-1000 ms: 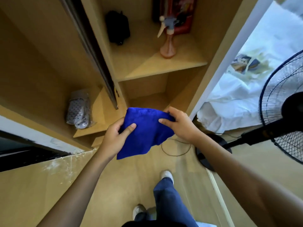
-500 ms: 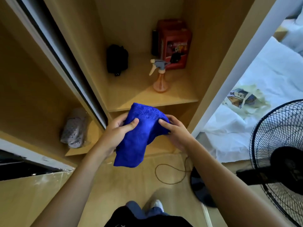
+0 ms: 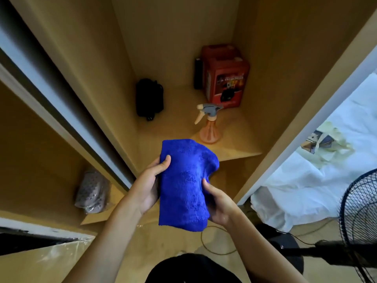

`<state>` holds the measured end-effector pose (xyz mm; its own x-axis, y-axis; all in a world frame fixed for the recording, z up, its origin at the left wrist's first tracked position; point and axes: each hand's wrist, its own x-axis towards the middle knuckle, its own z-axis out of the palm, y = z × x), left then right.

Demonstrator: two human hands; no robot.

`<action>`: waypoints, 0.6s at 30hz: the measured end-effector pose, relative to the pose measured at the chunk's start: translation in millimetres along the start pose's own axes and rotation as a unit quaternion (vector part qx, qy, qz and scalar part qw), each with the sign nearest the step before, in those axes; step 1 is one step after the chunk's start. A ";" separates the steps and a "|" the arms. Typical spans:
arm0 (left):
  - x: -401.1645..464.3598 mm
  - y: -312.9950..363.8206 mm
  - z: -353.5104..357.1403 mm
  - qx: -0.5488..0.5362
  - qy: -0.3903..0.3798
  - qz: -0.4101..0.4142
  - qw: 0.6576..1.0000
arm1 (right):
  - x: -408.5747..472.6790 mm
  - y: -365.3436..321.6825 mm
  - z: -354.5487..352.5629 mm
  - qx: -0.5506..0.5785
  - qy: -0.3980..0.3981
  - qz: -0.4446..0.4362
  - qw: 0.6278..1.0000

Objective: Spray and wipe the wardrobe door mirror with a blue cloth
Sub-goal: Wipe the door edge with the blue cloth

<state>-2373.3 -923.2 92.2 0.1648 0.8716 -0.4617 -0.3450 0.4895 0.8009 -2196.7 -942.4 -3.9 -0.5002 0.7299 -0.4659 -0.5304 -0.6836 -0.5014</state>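
Observation:
A folded blue cloth (image 3: 184, 180) hangs between both hands in front of the open wardrobe. My left hand (image 3: 149, 184) grips its left edge, thumb on the front. My right hand (image 3: 218, 203) holds the right edge lower down, fingers behind the cloth. An orange spray bottle (image 3: 210, 127) with a grey and white trigger head stands on the wardrobe shelf (image 3: 240, 148) just beyond the cloth. The sliding wardrobe door (image 3: 53, 94) runs edge-on along the left; its mirror face is not visible.
A red box (image 3: 226, 78) and a black pouch (image 3: 150, 99) sit at the back of the shelf. A bagged grey item (image 3: 91, 193) lies on a lower left shelf. A bed with white sheet (image 3: 318, 176) and a black standing fan (image 3: 361, 217) are at right; a cable (image 3: 216, 248) lies on the floor.
The view has tilted up toward the shelf. The cloth has been turned lengthwise and smoothed, and my right hand has slid down from its top corner to its lower right edge.

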 end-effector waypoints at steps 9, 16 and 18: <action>55.4 4.9 -44.7 -0.003 0.069 -0.040 0.997 | 26.8 -35.6 2.2 -0.084 0.148 -0.051 0.984; 89.5 6.0 -43.4 0.047 0.141 -0.025 0.989 | 73.4 -67.7 0.7 -0.173 0.170 -0.033 0.970; 104.2 14.8 -37.8 0.072 0.176 0.002 0.982 | 89.8 -82.0 4.4 -0.186 0.170 -0.043 0.967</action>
<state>-2396.1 -826.2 41.5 -0.1737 0.8225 -0.5415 -0.2067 0.5072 0.8367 -2201.1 -820.8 -1.5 -0.1784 0.7863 -0.5915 -0.2455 -0.6177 -0.7471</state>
